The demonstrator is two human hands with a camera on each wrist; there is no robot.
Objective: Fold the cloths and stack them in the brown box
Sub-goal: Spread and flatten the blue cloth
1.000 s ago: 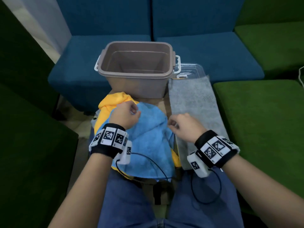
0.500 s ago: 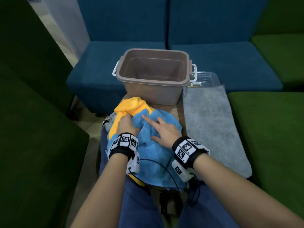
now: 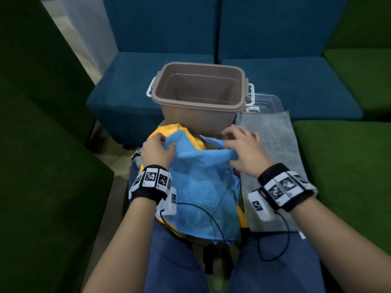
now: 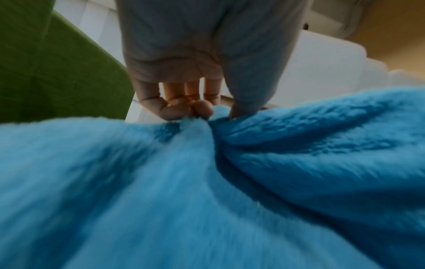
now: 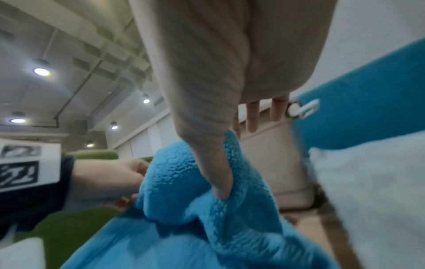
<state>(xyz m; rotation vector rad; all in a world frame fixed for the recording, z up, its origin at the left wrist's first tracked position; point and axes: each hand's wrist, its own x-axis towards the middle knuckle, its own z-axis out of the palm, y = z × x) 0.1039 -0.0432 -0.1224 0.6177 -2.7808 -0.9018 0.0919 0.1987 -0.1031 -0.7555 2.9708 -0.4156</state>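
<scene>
Head view: the left hand [image 3: 157, 152] and the right hand [image 3: 245, 152] each hold the far edge of the blue cloth [image 3: 203, 193], one at each side, with the edge raised between them. The left grip is closed on the cloth; in the left wrist view the thumb and curled fingertips [image 4: 178, 109] pinch a gathered fold of the blue cloth [image 4: 207, 191]. The right grip is also closed on the cloth; in the right wrist view the thumb [image 5: 218, 182] presses into a bunched fold of the blue cloth [image 5: 195, 209], while the remaining fingers extend toward the box wall. The rest of the blue cloth hangs toward the near side, over the person's lap. A yellow cloth [image 3: 167, 130] lies under the blue one, showing at its far left and along its right edge. The brown box [image 3: 198, 115] stands upright just beyond the hands, open at the top, with nothing visible inside. A grey cloth [image 3: 273, 149] lies flat to the right of the box and the blue cloth. A clear lid [image 3: 267, 102] lies at the far end of the grey cloth, right of the box.
</scene>
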